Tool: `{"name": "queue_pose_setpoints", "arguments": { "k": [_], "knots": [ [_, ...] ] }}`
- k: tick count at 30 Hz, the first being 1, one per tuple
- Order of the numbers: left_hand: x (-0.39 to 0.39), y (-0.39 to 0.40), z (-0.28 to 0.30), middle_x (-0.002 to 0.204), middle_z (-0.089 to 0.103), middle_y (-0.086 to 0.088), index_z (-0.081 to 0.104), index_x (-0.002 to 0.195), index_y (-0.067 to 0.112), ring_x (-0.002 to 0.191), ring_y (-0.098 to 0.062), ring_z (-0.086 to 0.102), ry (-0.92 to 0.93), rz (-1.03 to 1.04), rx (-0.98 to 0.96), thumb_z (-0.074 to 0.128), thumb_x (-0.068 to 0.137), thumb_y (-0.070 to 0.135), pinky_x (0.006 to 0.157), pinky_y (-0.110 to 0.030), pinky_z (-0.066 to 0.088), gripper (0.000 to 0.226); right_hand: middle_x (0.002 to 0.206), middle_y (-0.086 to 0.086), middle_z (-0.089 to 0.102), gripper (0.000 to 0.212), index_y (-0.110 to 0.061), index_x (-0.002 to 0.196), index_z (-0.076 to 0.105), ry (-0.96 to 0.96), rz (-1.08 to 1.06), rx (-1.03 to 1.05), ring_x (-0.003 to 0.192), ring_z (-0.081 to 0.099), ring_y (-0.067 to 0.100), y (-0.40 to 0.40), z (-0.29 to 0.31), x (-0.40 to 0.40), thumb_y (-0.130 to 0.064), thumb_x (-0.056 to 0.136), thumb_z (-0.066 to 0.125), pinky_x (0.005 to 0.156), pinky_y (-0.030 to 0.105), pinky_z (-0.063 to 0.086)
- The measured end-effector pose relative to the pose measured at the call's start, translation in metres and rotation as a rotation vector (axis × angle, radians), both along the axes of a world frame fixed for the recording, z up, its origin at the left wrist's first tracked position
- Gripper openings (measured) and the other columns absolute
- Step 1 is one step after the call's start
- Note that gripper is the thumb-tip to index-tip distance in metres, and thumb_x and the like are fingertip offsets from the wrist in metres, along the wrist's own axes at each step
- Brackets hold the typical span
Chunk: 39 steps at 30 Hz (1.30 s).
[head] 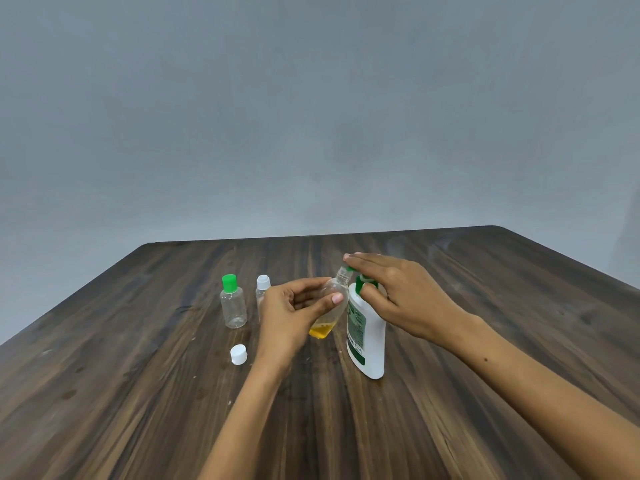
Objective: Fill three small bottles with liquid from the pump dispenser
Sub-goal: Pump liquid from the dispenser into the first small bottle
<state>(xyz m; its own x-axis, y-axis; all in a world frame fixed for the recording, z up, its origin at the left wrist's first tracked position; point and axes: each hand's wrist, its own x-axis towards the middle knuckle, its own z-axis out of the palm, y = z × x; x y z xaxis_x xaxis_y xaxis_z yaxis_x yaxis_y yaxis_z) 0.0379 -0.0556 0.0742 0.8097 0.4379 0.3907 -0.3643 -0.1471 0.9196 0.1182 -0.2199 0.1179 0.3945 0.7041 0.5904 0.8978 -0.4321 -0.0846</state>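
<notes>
The left hand (294, 306) grips a light, smooth open bottle (332, 299), tilted with its neck under the nozzle; hold its belly firmly. The right hand (391, 289) presses flat-fingered on the pump dispenser (367, 334), which stands steady on the tabletop (138, 393).

Three small clear bottles: one green-capped (234, 302) and one white-capped (262, 292) standing toward the table's (138, 393) left edge, one uncapped (330, 306) holding yellow liquid. One white pump dispenser (367, 336) beside it. One loose white cap (238, 354). Two hands.
</notes>
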Motion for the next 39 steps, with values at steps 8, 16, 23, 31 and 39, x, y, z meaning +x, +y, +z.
{"name": "queue_pose_setpoints", "arguments": {
  "k": [8, 16, 23, 31, 39],
  "knots": [
    [0.0003, -0.0007, 0.0017, 0.089, 0.077, 0.001, 0.075, 0.098, 0.015, 0.088, -0.011, 0.073, -0.013, -0.006, -0.012, 0.081, 0.059, 0.025, 0.072, -0.017, 0.054, 0.041, 0.133, 0.0, 0.056, 0.059, -0.014, 0.131, 0.056, 0.004, 0.008, 0.006, 0.123, 0.051, 0.013, 0.0013, -0.0013, 0.002, -0.035, 0.084, 0.027, 0.097, 0.022, 0.037],
    [0.0002, -0.0005, 0.0002, 0.091, 0.077, -0.001, 0.075, 0.1, 0.013, 0.09, -0.013, 0.073, -0.01, -0.004, -0.013, 0.082, 0.061, 0.024, 0.074, -0.019, 0.055, 0.041, 0.14, -0.002, 0.049, 0.066, -0.016, 0.136, 0.049, 0.028, -0.009, 0.007, 0.128, 0.045, 0.01, 0.0002, 0.0026, 0.0031, -0.04, 0.082, 0.019, 0.103, 0.024, 0.034],
    [-0.0007, 0.0008, -0.0003, 0.092, 0.077, -0.001, 0.075, 0.101, 0.013, 0.09, -0.012, 0.073, -0.005, 0.017, -0.007, 0.082, 0.066, 0.019, 0.074, -0.018, 0.055, 0.037, 0.14, -0.003, 0.049, 0.067, -0.018, 0.136, 0.049, 0.032, -0.01, 0.002, 0.129, 0.043, 0.009, 0.0008, 0.0035, 0.0048, -0.04, 0.081, 0.018, 0.103, 0.025, 0.036],
    [-0.002, -0.0026, 0.0029, 0.088, 0.077, 0.0, 0.074, 0.098, 0.014, 0.087, -0.01, 0.073, -0.009, 0.002, -0.032, 0.082, 0.069, 0.01, 0.071, -0.015, 0.054, 0.03, 0.138, -0.003, 0.052, 0.064, -0.016, 0.134, 0.053, 0.031, 0.004, 0.0, 0.127, 0.046, 0.01, 0.0002, 0.0007, 0.0035, -0.038, 0.082, 0.021, 0.103, 0.031, 0.041],
    [-0.002, -0.0025, 0.0028, 0.087, 0.077, 0.002, 0.074, 0.095, 0.017, 0.085, -0.008, 0.073, -0.012, 0.006, -0.032, 0.082, 0.07, 0.01, 0.07, -0.014, 0.053, 0.028, 0.139, -0.004, 0.05, 0.067, -0.018, 0.136, 0.05, 0.034, -0.007, -0.014, 0.128, 0.044, 0.008, -0.0005, 0.0005, 0.0035, -0.039, 0.081, 0.019, 0.101, 0.029, 0.041]
  ]
}}
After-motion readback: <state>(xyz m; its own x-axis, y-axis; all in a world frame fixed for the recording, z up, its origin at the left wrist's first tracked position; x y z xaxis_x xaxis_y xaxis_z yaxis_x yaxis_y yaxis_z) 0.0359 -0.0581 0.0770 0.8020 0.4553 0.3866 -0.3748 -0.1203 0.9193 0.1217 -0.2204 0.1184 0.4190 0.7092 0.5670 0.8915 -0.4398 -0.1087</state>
